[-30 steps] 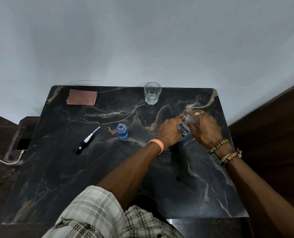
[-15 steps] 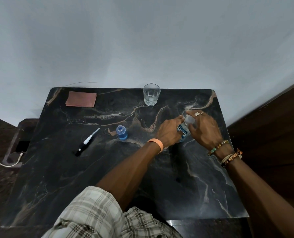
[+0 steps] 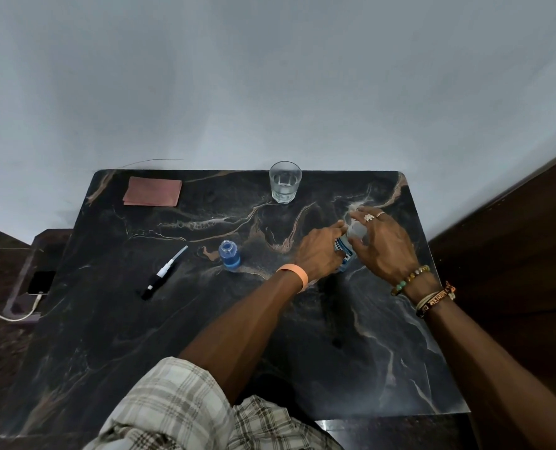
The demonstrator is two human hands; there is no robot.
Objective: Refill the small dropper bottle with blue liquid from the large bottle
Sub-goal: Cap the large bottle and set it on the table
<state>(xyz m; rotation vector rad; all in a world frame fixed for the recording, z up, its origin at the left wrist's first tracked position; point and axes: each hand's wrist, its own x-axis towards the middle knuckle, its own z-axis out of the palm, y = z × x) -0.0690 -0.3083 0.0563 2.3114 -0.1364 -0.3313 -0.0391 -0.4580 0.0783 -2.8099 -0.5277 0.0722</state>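
Head view shows your left hand (image 3: 319,251) wrapped around the large bottle (image 3: 345,254), steadying it upright on the surface (image 3: 205,336), while your right hand (image 3: 380,245) grips its cap (image 3: 356,229), probably to twist it. The dropper bottle (image 3: 229,254) stands open well to the left, its dropper (image 3: 164,276) lying aside, ready for filling.

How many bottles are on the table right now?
2. The small open-necked dropper bottle with blue liquid stands mid-table, untouched. The large white-capped bottle is gripped between left hand and right hand, mostly hidden.
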